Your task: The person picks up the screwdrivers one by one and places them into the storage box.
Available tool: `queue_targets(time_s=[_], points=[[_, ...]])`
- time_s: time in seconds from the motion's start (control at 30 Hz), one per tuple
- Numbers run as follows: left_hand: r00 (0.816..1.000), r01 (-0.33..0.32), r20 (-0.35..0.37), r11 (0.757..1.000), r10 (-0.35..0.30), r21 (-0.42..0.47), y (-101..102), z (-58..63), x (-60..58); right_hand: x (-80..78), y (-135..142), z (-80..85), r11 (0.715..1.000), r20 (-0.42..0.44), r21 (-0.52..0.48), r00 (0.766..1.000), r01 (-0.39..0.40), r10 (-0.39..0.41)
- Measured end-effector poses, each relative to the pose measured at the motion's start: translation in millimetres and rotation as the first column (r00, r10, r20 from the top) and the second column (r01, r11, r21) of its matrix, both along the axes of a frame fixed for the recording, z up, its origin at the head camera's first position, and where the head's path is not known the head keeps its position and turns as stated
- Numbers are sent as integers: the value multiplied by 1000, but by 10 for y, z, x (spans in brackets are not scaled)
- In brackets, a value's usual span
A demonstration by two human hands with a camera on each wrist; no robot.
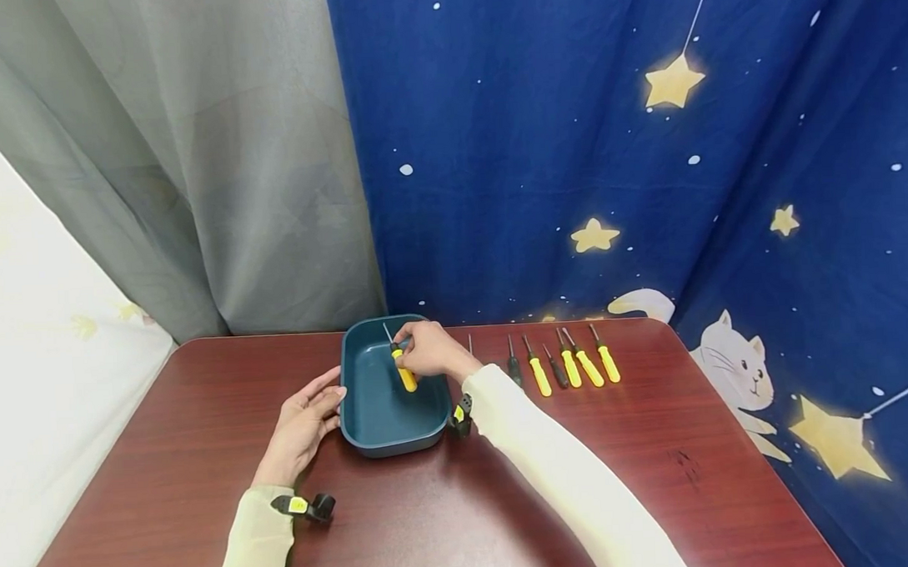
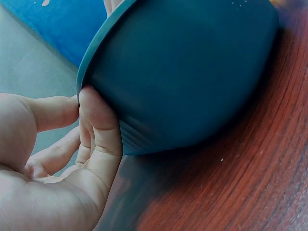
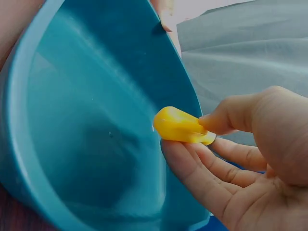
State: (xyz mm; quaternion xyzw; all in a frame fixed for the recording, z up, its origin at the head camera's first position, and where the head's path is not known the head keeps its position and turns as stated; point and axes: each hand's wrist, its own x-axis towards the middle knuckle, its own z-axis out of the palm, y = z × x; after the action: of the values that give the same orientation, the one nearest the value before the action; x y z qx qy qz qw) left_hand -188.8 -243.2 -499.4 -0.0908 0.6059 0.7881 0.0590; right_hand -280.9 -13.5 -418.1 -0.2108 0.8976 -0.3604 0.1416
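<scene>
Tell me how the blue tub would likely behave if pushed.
The blue tub looks like thin molded plastic, so it is probably light for its size. Its low, wide shape suggests it may slide rather than tip. It shows no dent where the left hand holds it, so it is likely fairly stiff.

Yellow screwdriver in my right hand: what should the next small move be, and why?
Probably lower the yellow screwdriver into the blue bin: the right hand pinches it over the bin, and the left hand holds the bin's edge.
</scene>
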Motion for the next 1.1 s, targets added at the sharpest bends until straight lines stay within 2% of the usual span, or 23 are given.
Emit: queue_targets(time_s=[0.6,0.87,1.1], points=[[1000,5,0,1000,-5,-1,-5,-18,-14,-65,-334,-80,998,99,53,994,46,-51],[1000,9,0,1000,-9,-8,-16,-35,-13,-79,-462,-180,996,186,49,980,70,-78],[1000,15,6,1000,-15,-11,-31,-35,-21,-96,-544,-259,994,224,55,969,94,-104]])
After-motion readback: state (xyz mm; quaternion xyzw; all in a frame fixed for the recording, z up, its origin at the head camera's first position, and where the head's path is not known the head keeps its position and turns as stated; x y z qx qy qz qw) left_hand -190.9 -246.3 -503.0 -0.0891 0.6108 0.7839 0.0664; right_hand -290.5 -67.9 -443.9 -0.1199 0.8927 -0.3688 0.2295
